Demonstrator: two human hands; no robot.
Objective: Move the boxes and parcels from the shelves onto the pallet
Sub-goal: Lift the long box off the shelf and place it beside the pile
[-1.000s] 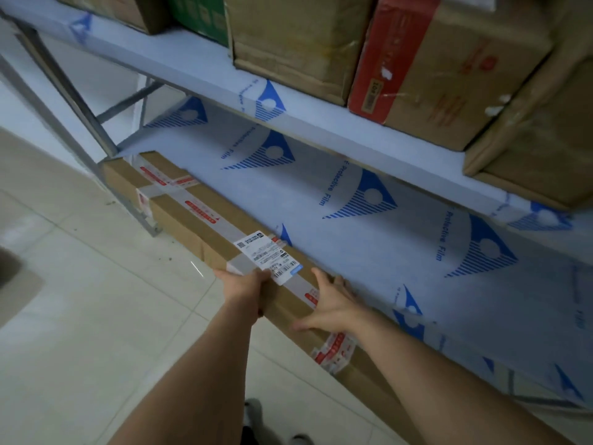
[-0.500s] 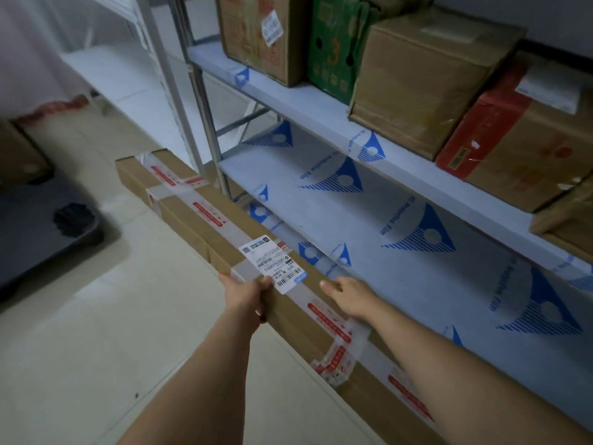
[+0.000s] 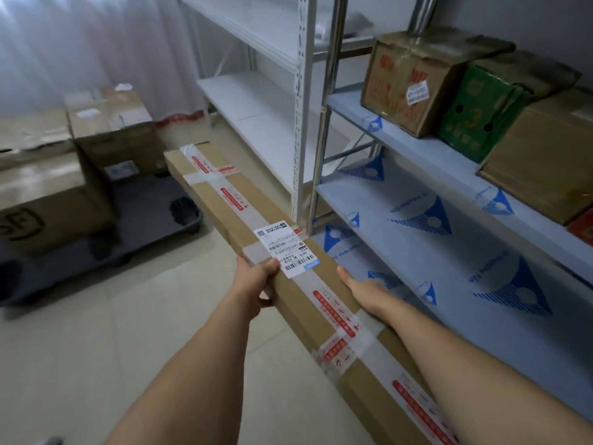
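A long, narrow cardboard box [image 3: 224,200] with red-printed tape and a white shipping label is held in the air beside the shelves, its far end pointing toward the pallet. My left hand [image 3: 253,281] grips its left edge just below the label, thumb on top. My right hand [image 3: 362,292] holds the right edge, fingers hidden under the box. The dark grey pallet [image 3: 150,200] lies on the floor at the left and carries several brown boxes [image 3: 112,136].
The blue-film shelf unit [image 3: 417,252] is on the right; its upper shelf holds a brown box [image 3: 407,81], a green box [image 3: 478,114] and another brown box [image 3: 542,165]. A white shelf unit [image 3: 272,123] stands beyond. Pale tiled floor [image 3: 96,332] spreads at the left.
The long box has come off the lower shelf and swung left and up, away from the shelves. My view has turned left, so the pallet with its boxes now shows.
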